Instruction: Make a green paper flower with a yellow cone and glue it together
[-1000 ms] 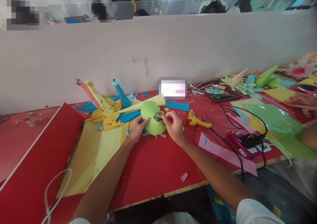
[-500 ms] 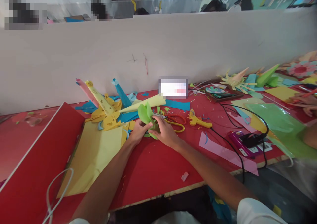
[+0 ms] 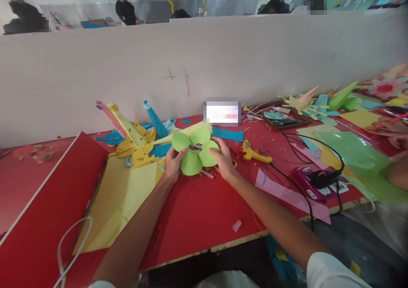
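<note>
- Flower [image 3: 191, 160], green paper, spread between my hands; roughly round, no clear long axis.
- Left hand [image 3: 173, 165] pinches its left side, right hand [image 3: 224, 160] its right petal; neither nearer.
- Yellow cone [image 3: 165, 139] just behind.
- Scissors [image 3: 235, 163] partly hidden by my right hand.
- Glue gun [image 3: 255, 155] further right, apart from flower.

- I see the paper flower [image 3: 191, 164] between the left hand [image 3: 173, 164] and right hand [image 3: 225, 159], mid-frame.
- Right of it, on the table [image 3: 191, 220], I have the glue gun [image 3: 255, 155].
- Paper sheet [image 3: 124, 199] at left, paper cones [image 3: 157, 121] behind it.
- Partition [image 3: 191, 50] across the upper frame.
</note>
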`<state>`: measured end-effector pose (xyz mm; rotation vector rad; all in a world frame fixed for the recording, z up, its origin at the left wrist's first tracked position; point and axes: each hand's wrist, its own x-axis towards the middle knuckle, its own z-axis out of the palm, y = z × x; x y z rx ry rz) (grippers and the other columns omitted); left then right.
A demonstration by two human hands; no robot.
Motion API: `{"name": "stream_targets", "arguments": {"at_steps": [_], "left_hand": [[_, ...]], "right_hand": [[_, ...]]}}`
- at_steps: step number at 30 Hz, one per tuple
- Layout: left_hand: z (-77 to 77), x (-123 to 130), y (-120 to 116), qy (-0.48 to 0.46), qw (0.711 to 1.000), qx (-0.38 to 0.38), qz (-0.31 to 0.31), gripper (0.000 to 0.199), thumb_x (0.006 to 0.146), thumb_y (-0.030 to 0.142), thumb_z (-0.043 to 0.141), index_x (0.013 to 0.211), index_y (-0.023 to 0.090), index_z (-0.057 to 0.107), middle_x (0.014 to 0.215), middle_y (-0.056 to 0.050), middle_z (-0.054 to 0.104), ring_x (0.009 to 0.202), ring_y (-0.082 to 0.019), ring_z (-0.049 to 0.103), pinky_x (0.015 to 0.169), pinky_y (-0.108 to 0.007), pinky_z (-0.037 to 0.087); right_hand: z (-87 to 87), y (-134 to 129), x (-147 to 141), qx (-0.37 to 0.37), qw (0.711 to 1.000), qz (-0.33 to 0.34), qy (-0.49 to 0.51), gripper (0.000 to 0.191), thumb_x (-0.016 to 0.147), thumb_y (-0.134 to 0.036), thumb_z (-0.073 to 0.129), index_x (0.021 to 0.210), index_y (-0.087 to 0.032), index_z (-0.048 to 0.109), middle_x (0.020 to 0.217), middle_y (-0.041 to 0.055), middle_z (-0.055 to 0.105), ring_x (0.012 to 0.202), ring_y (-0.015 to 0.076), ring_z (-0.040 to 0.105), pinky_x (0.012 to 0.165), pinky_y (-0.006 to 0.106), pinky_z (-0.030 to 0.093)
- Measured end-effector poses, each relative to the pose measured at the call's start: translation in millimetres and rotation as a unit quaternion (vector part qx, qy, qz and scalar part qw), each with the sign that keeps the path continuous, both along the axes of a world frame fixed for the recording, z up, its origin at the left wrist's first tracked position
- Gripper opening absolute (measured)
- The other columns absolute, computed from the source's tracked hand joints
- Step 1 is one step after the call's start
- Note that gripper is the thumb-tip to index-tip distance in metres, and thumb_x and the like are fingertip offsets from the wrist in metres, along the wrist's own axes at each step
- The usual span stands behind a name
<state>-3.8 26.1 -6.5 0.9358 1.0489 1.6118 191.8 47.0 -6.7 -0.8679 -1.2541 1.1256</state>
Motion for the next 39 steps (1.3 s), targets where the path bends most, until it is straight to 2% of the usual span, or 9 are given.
{"name": "stream_targets", "arguments": {"at_steps": [2,5,9,12,16,19,27,32,39], "left_hand": [[-3.7,-3.8,4.0,0.049,0.998,0.027,0.022,0.057,0.076,0.055,0.092,0.117,0.018,0.073,0.113,-0.009,0.082,0.095,-0.023,0.077,0.084,-0.032,0.062],[-9.6,-7.4,8.0,0.128,0.988,0.062,0.052,0.052,0.084,0.058,0.085,0.114,0.018,0.071,0.11,-0.008,0.08,0.096,-0.022,0.075,0.083,-0.029,0.06],[-13.4,-6.7,9.2,0.137,0.983,0.095,0.073,0.072,0.087,0.055,0.084,0.145,0.023,0.055,0.121,-0.01,0.078,0.101,-0.022,0.076,0.085,-0.031,0.062],[-13.6,-8.4,9.4,0.141,0.982,0.105,0.065,0.091,0.089,0.051,0.083,0.164,0.028,0.037,0.13,-0.012,0.076,0.098,-0.022,0.077,0.083,-0.032,0.062],[-14.5,-18.1,10.9,0.272,0.954,0.107,0.063,0.051,0.092,0.05,0.077,0.134,0.021,0.073,0.125,-0.011,0.078,0.107,-0.024,0.075,0.092,-0.036,0.06],[-14.7,-23.6,11.0,0.323,0.941,0.094,0.034,0.041,0.094,0.049,0.074,0.123,0.02,0.081,0.124,-0.01,0.08,0.112,-0.026,0.074,0.1,-0.039,0.058],[-7.7,-24.0,8.0,0.27,0.96,0.063,-0.044,0.064,0.089,0.048,0.082,0.145,0.02,0.07,0.152,-0.012,0.069,0.141,-0.034,0.064,0.118,-0.044,0.052],[-5.7,-24.6,6.4,0.21,0.972,0.038,-0.103,0.077,0.086,0.048,0.085,0.154,0.02,0.063,0.159,-0.014,0.063,0.148,-0.037,0.058,0.123,-0.048,0.05],[-5.7,-24.0,5.6,0.151,0.983,0.019,-0.108,0.087,0.082,0.047,0.089,0.158,0.023,0.057,0.162,-0.013,0.061,0.148,-0.037,0.059,0.119,-0.048,0.055]], "right_hand": [[-2.6,8.5,6.0,-0.011,1.0,-0.008,-0.012,0.025,0.092,-0.044,0.069,0.106,-0.024,0.067,0.105,0.0058,0.076,0.1,0.0265,0.07,0.087,0.036,0.057],[-7.4,18.6,13.5,0.006,0.999,-0.031,-0.041,0.03,0.091,-0.053,0.072,0.091,-0.023,0.064,0.084,0.0031,0.069,0.082,0.0227,0.065,0.073,0.033,0.053],[-11.2,24.9,20.2,0.054,0.995,-0.045,-0.067,0.038,0.094,-0.053,0.071,0.12,-0.025,0.065,0.084,0.0028,0.069,0.076,0.0218,0.064,0.069,0.034,0.052],[-10.4,27.2,25.6,0.093,0.99,-0.022,-0.101,0.051,0.1,-0.053,0.065,0.144,-0.027,0.061,0.096,0.0072,0.072,0.078,0.0226,0.064,0.071,0.036,0.054],[-8.8,32.5,33.9,0.124,0.982,0.016,-0.142,0.046,0.103,-0.055,0.06,0.137,-0.027,0.073,0.119,0.0119,0.076,0.094,0.0263,0.069,0.081,0.04,0.059],[-10.0,37.8,38.4,0.132,0.977,0.036,-0.162,0.04,0.102,-0.053,0.061,0.123,-0.025,0.08,0.122,0.0118,0.077,0.107,0.0288,0.07,0.088,0.041,0.059],[-4.8,40.1,47.4,0.062,0.983,0.129,-0.116,0.052,0.092,-0.037,0.072,0.143,-0.028,0.072,0.152,0.0091,0.065,0.125,0.0275,0.066,0.1,0.038,0.057],[6.1,34.8,53.2,0.018,0.978,0.184,-0.091,0.06,0.089,-0.029,0.071,0.149,-0.031,0.069,0.159,0.0052,0.061,0.144,0.0296,0.057,0.118,0.044,0.05],[6.3,34.4,51.5,-0.009,0.978,0.203,-0.051,0.064,0.09,-0.031,0.072,0.153,-0.03,0.065,0.158,0.0065,0.063,0.135,0.028,0.065,0.115,0.043,0.053]]}}
